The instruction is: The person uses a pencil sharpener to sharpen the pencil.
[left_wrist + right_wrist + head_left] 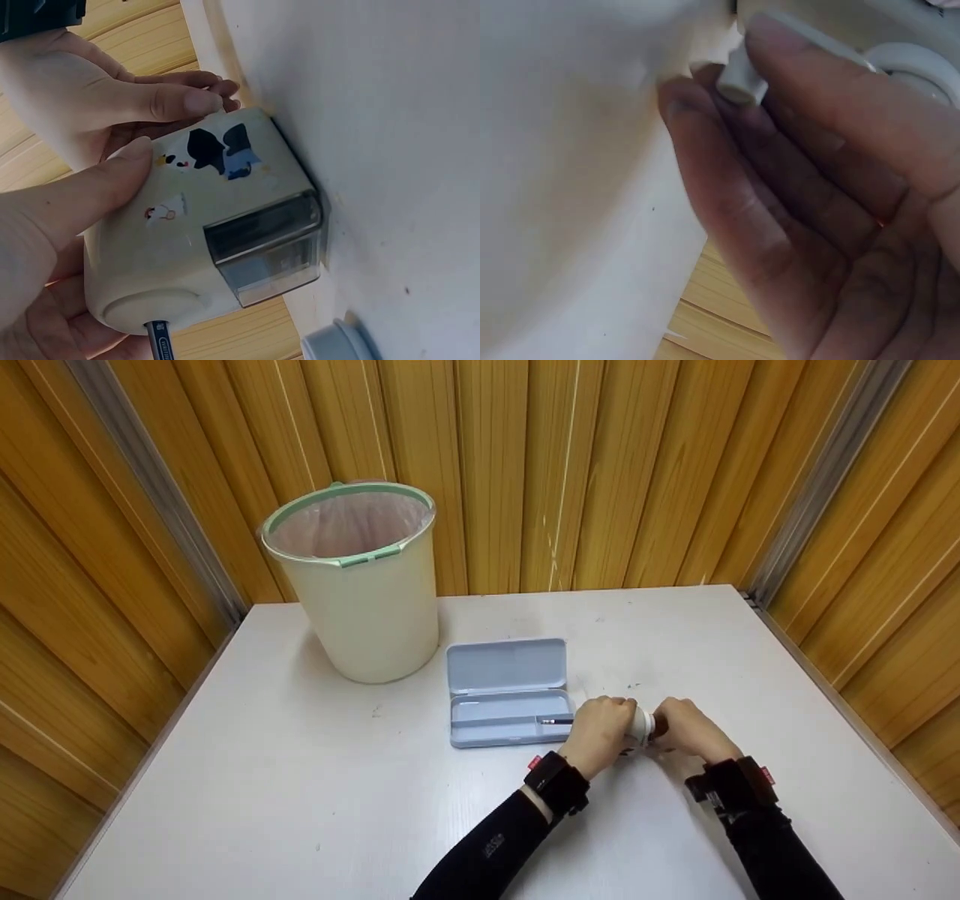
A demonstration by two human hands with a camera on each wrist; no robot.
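My left hand (600, 729) grips a white crank pencil sharpener (176, 251) around its body on the table. The sharpener has dark animal stickers and a clear smoky shavings drawer (270, 259). A dark pencil (159, 341) sticks out of its round front hole, toward the left in the head view. On the other side of the sharpener, my right hand (690, 727) pinches the small white crank knob (742, 79) between thumb and fingers. From the head view, the hands cover most of the sharpener.
A blue pencil case (506, 664) lies with its lid up just left of my left hand; the pencil overlaps its right side in the head view. Behind it at the left stands a cream bin (367, 607) with a green rim and a liner. Wood-patterned walls (487, 472) surround the white table (300, 795).
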